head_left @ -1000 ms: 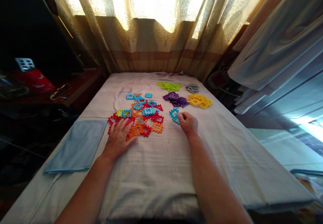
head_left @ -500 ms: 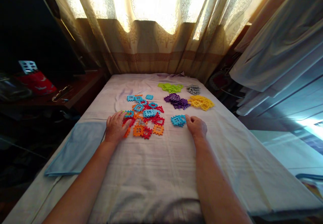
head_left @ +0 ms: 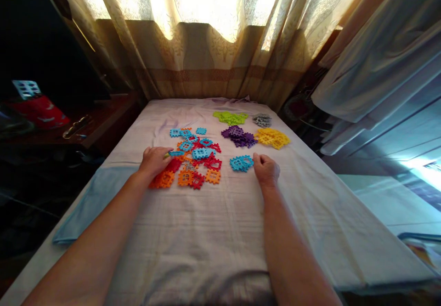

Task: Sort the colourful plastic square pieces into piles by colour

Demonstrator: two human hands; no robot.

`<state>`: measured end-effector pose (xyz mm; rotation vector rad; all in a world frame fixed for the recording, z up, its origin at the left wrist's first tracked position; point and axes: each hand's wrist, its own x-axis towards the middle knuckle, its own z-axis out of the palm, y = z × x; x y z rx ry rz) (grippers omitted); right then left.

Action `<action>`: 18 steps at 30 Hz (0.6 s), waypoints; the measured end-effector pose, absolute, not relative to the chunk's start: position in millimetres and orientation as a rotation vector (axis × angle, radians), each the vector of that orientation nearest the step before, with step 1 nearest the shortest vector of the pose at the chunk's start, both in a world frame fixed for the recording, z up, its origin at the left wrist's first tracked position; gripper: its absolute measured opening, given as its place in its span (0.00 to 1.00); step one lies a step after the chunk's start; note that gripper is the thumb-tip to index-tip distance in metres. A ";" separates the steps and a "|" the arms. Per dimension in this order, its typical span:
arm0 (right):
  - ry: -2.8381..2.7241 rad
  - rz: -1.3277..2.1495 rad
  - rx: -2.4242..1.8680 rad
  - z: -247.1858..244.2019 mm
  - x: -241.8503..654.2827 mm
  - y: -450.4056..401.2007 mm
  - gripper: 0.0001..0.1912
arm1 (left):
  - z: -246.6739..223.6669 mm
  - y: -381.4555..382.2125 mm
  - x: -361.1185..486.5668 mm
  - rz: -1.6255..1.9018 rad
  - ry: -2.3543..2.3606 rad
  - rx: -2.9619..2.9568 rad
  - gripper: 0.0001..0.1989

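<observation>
My left hand [head_left: 155, 161] is at the left side of a mixed pile, pinching a blue interlocking plastic tile [head_left: 177, 153] between thumb and fingers. A bit of yellow-green shows at its fingertips. Orange tiles [head_left: 167, 178] and red tiles [head_left: 197, 180] lie under and beside this hand, along with more blue tiles [head_left: 200, 153]. My right hand [head_left: 267, 169] is closed in a loose fist resting on the sheet, and I see nothing in it. Its knuckles are right beside a small group of blue tiles [head_left: 241, 162].
Sorted heaps lie farther back: purple tiles [head_left: 239, 136], yellow tiles [head_left: 273, 138], lime-green tiles [head_left: 229, 117] and grey tiles [head_left: 262, 120]. A folded light-blue cloth [head_left: 93, 200] is at the bed's left edge. Curtains [head_left: 200, 58] hang behind, and clothes [head_left: 358, 62] hang at the right.
My left hand has lifted slightly and taken hold of a blue tile, uncovering orange tiles beneath. My right hand stays beside the blue group. The view has shifted a little.
</observation>
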<state>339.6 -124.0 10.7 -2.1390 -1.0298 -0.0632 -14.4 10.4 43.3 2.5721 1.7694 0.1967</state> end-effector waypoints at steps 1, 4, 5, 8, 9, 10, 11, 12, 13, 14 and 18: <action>-1.024 -0.063 -2.112 11.4 339.2 -124.0 0.20 | 44.3 9.5 -13.8 0.243 1.763 2.589 0.19; -1.041 -0.032 -2.014 13.9 333.3 -123.3 0.21 | 47.0 0.9 -5.1 0.426 1.683 2.651 0.18; -1.058 -0.001 -1.973 14.7 329.4 -122.8 0.22 | 47.6 -3.8 0.6 0.495 1.625 2.674 0.18; -1.103 0.155 -1.817 17.2 312.9 -121.1 0.23 | 47.6 -23.1 26.4 0.721 1.411 2.726 0.17; -1.106 0.235 -1.761 18.0 306.7 -120.4 0.24 | 46.9 -30.7 36.9 0.800 1.345 2.734 0.17; -1.099 0.328 -1.706 18.8 300.8 -119.6 0.24 | 45.6 -38.5 47.7 0.872 1.281 2.743 0.17; -1.083 0.432 -1.650 19.6 295.3 -118.7 0.25 | 44.0 -46.3 58.3 0.929 1.218 2.757 0.16; -1.059 0.540 -1.595 20.4 290.5 -117.9 0.27 | 42.0 -53.9 68.4 0.974 1.160 2.774 0.16; -1.033 0.644 -1.542 21.2 286.6 -117.1 0.28 | 39.7 -61.0 77.6 1.006 1.115 2.797 0.16; -1.012 0.733 -1.494 21.9 283.7 -116.3 0.29 | 37.1 -67.4 85.7 1.030 1.082 2.815 0.16; -0.972 0.876 -1.409 23.2 282.0 -113.8 0.24 | 26.7 -83.2 106.1 1.026 0.986 2.844 0.15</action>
